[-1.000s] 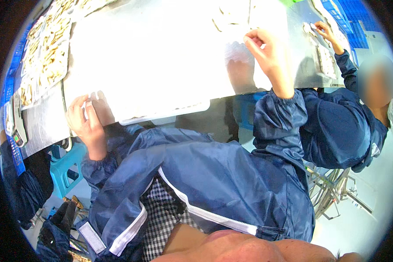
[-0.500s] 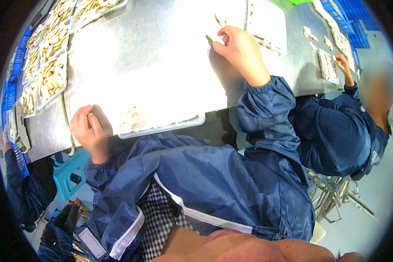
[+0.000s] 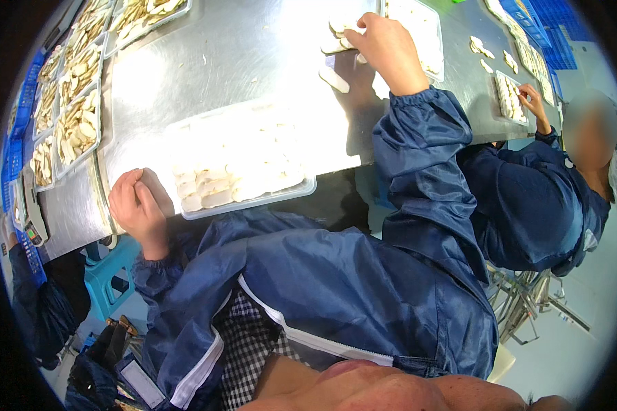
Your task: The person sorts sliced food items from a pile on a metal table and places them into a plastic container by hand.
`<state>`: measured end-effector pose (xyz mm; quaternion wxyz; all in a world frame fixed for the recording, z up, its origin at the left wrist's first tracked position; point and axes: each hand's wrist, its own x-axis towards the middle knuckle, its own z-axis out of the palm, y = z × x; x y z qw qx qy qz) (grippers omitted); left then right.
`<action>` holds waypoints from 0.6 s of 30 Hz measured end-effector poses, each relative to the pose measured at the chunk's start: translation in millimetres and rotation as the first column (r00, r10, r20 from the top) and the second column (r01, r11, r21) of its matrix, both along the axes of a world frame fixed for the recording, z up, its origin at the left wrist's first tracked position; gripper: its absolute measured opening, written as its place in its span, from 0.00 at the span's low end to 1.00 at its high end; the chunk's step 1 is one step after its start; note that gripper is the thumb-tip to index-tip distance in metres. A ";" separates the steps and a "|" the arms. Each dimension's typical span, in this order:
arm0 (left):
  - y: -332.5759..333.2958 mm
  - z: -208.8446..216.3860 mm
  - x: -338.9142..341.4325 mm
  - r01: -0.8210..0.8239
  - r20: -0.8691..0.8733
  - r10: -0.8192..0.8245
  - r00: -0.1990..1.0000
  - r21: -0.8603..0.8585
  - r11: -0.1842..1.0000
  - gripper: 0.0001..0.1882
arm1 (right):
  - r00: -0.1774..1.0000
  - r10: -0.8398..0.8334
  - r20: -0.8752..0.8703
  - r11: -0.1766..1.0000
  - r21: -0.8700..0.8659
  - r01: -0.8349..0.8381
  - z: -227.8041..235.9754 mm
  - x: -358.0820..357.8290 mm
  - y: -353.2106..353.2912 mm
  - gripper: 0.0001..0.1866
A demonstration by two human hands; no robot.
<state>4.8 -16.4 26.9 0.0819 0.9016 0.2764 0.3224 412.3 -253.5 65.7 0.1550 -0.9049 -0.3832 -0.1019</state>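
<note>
right hand (image 3: 387, 51) has moved farther out, to loose slices (image 3: 334, 44)

head view: it is at them on the table (image 3: 192, 75), grip unclear; left hand (image 3: 137, 209) lies half-open, seemingly empty, beside the tray (image 3: 253, 201); overlapping, they could slip from uneven pinching

Food workshop: steel table (image 3: 253, 34), trays (image 3: 253, 203)

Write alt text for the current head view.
A person's right hand is at a small pile of what look like mushroom slices on a metal table; the left hand lies loosely curled beside a plastic tray of overlapping slices. More filled trays stand at left, and a co-worker is at right.
</note>
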 end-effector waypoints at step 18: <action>13.9 -9.2 -9.7 -0.020 -0.021 0.020 1.000 -0.008 1.000 0.09 | 0.795 0.606 -0.037 0.792 0.115 -0.599 31.5 -97.6 23.8 0.12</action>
